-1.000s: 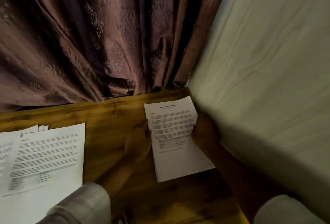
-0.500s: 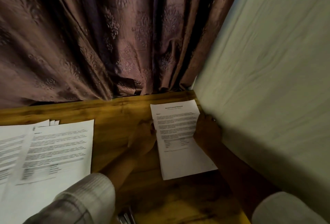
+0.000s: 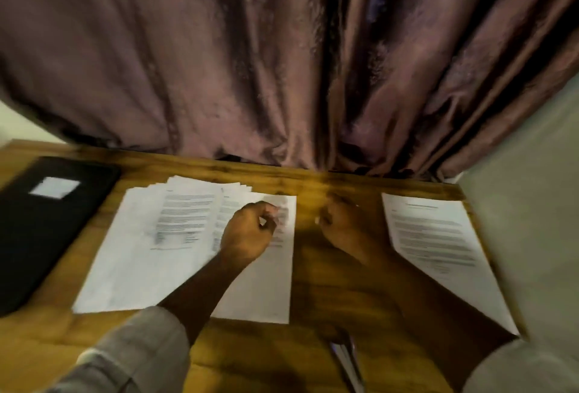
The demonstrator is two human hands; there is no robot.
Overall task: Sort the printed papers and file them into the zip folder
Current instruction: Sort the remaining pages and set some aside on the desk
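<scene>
The pile of printed papers (image 3: pixel 175 236) lies fanned on the wooden table (image 3: pixel 313 361), a little to the 9 o'clock side of the middle. Its long axis runs roughly from 12 to 6, and the leftmost sheets lean toward 1 and 7. The left hand (image 3: pixel 247 232) is right over the pile's 3 o'clock part, above the sheet lying furthest that way. Its fingers are curled in toward the thumb. The blur hides whether they pinch the paper or only hover on it, so I cannot tell its grip.

The right hand (image 3: pixel 341 223) is over bare wood just off the pile's 3 o'clock edge. Its fingers are loosely curled and it seems to hold nothing.

Further toward 3 o'clock, near the wall, lies a single sheet (image 3: pixel 438 245), apart from the pile, with its long axis slanting from 11 to 5. The black zip folder (image 3: pixel 47 220) lies flat at the pile's 9 o'clock side, close beside it, with a pale label on its cover.

The left hand is plainly the nearer one to the pile and to the folder. The right hand is nearer the single sheet. My guess is that the next sheet gets lifted from the pile's 3 o'clock side and carried across toward 3.
</scene>
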